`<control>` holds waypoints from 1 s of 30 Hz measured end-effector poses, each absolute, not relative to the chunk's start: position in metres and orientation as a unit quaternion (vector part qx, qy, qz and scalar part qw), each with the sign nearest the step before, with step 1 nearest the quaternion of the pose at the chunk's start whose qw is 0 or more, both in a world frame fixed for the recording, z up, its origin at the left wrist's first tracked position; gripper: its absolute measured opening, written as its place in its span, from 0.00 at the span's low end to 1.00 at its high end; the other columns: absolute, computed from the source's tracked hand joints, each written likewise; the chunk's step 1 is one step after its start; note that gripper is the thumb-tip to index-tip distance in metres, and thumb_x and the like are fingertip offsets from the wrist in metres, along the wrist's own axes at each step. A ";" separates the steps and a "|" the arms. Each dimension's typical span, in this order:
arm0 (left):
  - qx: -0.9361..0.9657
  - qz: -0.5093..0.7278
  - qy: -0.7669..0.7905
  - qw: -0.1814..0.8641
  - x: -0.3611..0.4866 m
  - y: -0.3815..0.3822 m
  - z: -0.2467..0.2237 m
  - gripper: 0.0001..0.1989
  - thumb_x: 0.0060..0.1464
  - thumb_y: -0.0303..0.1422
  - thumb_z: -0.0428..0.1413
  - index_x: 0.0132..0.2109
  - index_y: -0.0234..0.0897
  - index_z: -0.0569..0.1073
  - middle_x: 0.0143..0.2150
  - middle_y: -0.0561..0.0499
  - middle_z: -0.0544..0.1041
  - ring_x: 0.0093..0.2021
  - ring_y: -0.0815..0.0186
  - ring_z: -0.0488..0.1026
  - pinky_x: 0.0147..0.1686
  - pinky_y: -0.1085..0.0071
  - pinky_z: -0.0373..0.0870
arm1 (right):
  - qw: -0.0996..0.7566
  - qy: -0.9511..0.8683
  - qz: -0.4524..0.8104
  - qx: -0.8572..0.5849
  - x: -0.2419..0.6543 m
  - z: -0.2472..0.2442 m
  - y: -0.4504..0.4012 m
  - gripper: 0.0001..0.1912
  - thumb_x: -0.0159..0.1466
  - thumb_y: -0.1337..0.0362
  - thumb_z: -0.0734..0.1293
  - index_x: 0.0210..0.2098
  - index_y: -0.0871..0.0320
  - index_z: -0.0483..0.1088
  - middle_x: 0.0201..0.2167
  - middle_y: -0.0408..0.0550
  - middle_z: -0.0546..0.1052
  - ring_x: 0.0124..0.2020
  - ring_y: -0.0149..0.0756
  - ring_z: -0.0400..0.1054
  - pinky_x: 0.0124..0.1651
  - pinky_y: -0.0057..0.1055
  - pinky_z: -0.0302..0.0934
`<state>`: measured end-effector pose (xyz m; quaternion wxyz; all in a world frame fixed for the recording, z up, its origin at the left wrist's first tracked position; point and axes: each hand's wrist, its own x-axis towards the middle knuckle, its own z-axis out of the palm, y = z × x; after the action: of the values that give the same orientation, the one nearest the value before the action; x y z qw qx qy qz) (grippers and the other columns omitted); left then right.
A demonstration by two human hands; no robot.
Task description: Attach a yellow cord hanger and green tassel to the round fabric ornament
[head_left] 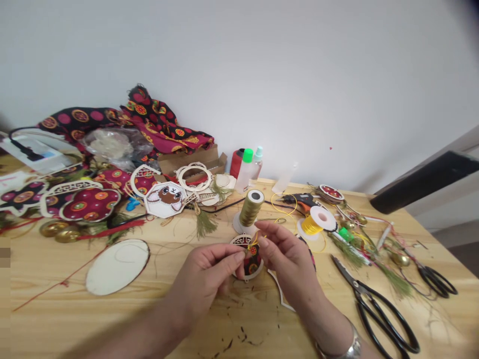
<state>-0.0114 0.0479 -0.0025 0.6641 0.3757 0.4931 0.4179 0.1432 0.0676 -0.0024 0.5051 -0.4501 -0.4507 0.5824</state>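
Pinched between the fingertips of my left hand point(215, 271) and my right hand point(286, 262) is a piece of yellow cord point(253, 243). Both hands are closed, close together over the middle of the table. Just below the cord lies a round pendant point(251, 264) with a pale cut-out frame and dark flowered fabric; the fingers partly cover it. A spool of olive thread point(250, 210) stands right behind my fingertips. To the right of it is a spool of yellow cord point(314, 223). A pale-edged piece point(279, 289) lies partly hidden under my right hand.
Large black-handled scissors point(374, 304) lie at the right, with smaller scissors point(436, 281) beyond. A glue gun point(305, 201) and bottles point(245, 172) stand at the back. At the left are a white oval point(118, 267), fabric-covered ornaments point(90, 203) and patterned cloth point(157, 119).
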 end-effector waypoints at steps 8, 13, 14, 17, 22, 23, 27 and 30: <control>0.336 0.460 0.478 0.669 -0.013 0.053 -0.002 0.07 0.47 0.33 0.61 0.28 0.33 0.78 0.20 0.55 0.71 0.16 0.78 0.54 0.16 0.79 0.48 | 0.355 -0.381 0.720 -0.458 0.143 0.000 0.067 0.24 0.51 0.52 0.73 0.40 0.62 0.71 0.23 0.45 0.77 0.12 0.20 0.58 0.15 0.19 0.44; 0.365 0.456 0.497 0.643 -0.013 0.052 -0.004 0.06 0.48 0.32 0.61 0.27 0.34 0.78 0.20 0.54 0.73 0.17 0.77 0.56 0.17 0.78 0.51 | 0.375 -0.412 0.683 -0.472 0.140 -0.005 0.067 0.16 0.48 0.55 0.74 0.22 0.62 0.71 0.11 0.38 0.68 0.11 0.19 0.53 0.15 0.19 0.43; 0.375 0.455 0.499 0.635 -0.013 0.052 -0.004 0.06 0.49 0.32 0.60 0.27 0.34 0.79 0.21 0.53 0.74 0.17 0.76 0.58 0.18 0.78 0.53 | 0.384 -0.419 0.673 -0.474 0.140 -0.006 0.067 0.16 0.48 0.55 0.74 0.21 0.62 0.70 0.11 0.38 0.68 0.11 0.19 0.52 0.15 0.20 0.43; 0.410 0.459 0.503 0.607 -0.014 0.052 -0.001 0.06 0.49 0.31 0.60 0.26 0.35 0.79 0.23 0.52 0.76 0.24 0.69 0.67 0.27 0.75 0.64 | 0.388 -0.454 0.650 -0.469 0.139 -0.005 0.065 0.13 0.50 0.57 0.73 0.21 0.61 0.70 0.12 0.38 0.68 0.13 0.21 0.53 0.16 0.21 0.45; 0.443 0.453 0.539 0.555 -0.015 0.051 0.004 0.05 0.47 0.30 0.60 0.26 0.36 0.79 0.23 0.52 0.77 0.28 0.66 0.72 0.33 0.74 0.67 | 0.375 -0.512 0.627 -0.451 0.141 0.001 0.062 0.08 0.54 0.62 0.70 0.22 0.60 0.71 0.15 0.38 0.68 0.17 0.22 0.56 0.20 0.22 0.50; 0.444 0.453 0.541 0.552 -0.015 0.050 0.004 0.05 0.47 0.30 0.60 0.26 0.36 0.79 0.23 0.52 0.78 0.28 0.66 0.72 0.33 0.74 0.67 | 0.373 -0.520 0.624 -0.449 0.141 0.002 0.062 0.08 0.54 0.63 0.70 0.22 0.60 0.71 0.16 0.38 0.68 0.17 0.22 0.56 0.20 0.22 0.50; 0.442 0.455 0.540 0.553 -0.014 0.049 0.002 0.05 0.48 0.31 0.60 0.27 0.37 0.80 0.24 0.53 0.79 0.29 0.66 0.72 0.34 0.74 0.68 | 0.365 -0.546 0.610 -0.443 0.142 0.000 0.060 0.07 0.56 0.65 0.68 0.24 0.61 0.73 0.17 0.39 0.69 0.18 0.23 0.57 0.22 0.21 0.51; 0.445 0.453 0.545 0.548 -0.013 0.049 0.001 0.06 0.48 0.32 0.59 0.27 0.38 0.80 0.25 0.54 0.79 0.28 0.67 0.72 0.32 0.74 0.68 | 0.365 -0.556 0.597 -0.448 0.142 0.000 0.060 0.07 0.56 0.65 0.68 0.23 0.62 0.74 0.18 0.40 0.69 0.19 0.23 0.56 0.23 0.21 0.51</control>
<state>-0.0130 0.0491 0.0011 0.5477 0.4448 0.5450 0.4529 0.1419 0.0599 -0.0001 0.3648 -0.4485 -0.5558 0.5974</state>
